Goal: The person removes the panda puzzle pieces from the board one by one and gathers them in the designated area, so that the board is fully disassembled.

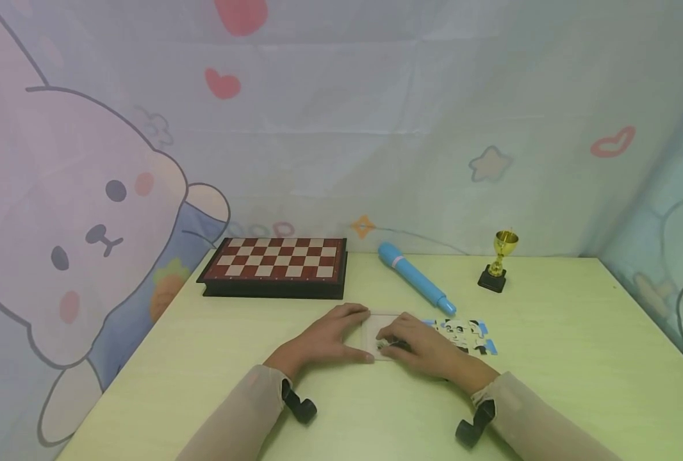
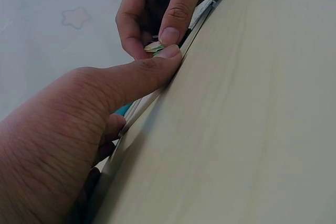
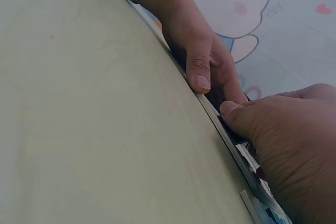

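A flat white puzzle tray (image 1: 370, 336) lies on the table between the two hands. My left hand (image 1: 332, 336) rests on its left side, fingers reaching the far edge and thumb at the near edge. Over the tray, my right hand (image 1: 425, 346) pinches a small puzzle piece (image 2: 154, 47) between thumb and fingers, close to the left thumb tip in the left wrist view. To the right of that hand lie panda puzzle pieces (image 1: 462, 333) in white, black and blue, partly hidden behind the hand. The right hand also covers much of the tray.
A red-and-white chessboard box (image 1: 278, 266) sits at the back left of the table (image 1: 572, 358). Behind the tray lies a blue pen-shaped tube (image 1: 416, 280), placed diagonally. A small gold trophy (image 1: 500, 259) on a black base stands back right. A printed cloth hangs behind.
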### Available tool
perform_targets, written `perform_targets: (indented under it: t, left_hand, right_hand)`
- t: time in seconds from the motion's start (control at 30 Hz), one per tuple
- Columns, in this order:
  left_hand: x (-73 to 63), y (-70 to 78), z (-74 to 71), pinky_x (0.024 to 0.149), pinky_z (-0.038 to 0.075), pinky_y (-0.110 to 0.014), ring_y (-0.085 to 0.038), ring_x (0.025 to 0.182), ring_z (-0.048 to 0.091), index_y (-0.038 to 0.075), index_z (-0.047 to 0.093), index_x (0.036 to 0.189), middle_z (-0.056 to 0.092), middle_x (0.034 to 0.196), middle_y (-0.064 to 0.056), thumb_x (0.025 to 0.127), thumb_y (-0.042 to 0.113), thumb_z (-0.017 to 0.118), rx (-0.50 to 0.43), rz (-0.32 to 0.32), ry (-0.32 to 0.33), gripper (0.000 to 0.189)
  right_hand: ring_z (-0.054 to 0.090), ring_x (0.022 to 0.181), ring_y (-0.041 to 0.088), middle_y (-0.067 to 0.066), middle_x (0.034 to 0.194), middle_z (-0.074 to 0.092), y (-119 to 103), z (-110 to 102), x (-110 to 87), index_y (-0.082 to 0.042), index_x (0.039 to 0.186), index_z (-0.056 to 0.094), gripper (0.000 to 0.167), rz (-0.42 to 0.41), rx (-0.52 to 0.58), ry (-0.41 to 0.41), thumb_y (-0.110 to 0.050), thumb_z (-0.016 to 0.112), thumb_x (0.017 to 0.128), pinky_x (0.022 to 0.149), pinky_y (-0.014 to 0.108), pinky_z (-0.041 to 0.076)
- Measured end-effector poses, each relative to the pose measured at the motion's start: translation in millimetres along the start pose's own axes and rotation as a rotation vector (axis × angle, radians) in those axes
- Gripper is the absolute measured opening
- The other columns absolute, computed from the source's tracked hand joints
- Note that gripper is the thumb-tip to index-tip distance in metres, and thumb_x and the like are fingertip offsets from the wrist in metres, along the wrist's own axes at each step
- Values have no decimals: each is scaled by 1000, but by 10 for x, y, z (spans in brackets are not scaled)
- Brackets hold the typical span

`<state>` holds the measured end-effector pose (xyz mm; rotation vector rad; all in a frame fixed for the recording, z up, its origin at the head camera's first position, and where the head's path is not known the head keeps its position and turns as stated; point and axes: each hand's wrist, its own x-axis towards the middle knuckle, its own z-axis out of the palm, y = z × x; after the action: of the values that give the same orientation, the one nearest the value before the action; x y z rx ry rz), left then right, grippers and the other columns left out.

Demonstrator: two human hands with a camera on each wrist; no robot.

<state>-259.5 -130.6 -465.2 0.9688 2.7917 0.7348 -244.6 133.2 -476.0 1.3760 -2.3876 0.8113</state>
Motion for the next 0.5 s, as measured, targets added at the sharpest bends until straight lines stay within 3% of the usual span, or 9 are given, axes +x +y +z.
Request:
perform_targets:
  t: [0.2, 0.5]
  left_hand:
    - [-5, 0, 8, 116, 33, -43, -16, 144, 32, 21, 42, 155, 36, 156, 9, 78, 74, 69, 1, 2, 10, 98]
    - [3, -20, 26, 116, 33, -43, -15, 145, 31, 22, 42, 155, 36, 156, 10, 77, 76, 69, -5, -1, 9, 99]
  right_hand:
    - [55, 97, 9, -9, 102, 68, 17, 17, 8, -13, 114, 70, 17, -57, -46, 36, -13, 68, 97, 83, 30, 49]
    - [53, 97, 8, -11, 105, 67, 27, 29, -8, -13, 119, 70, 21, -40, -23, 23, -16, 67, 98, 82, 29, 48]
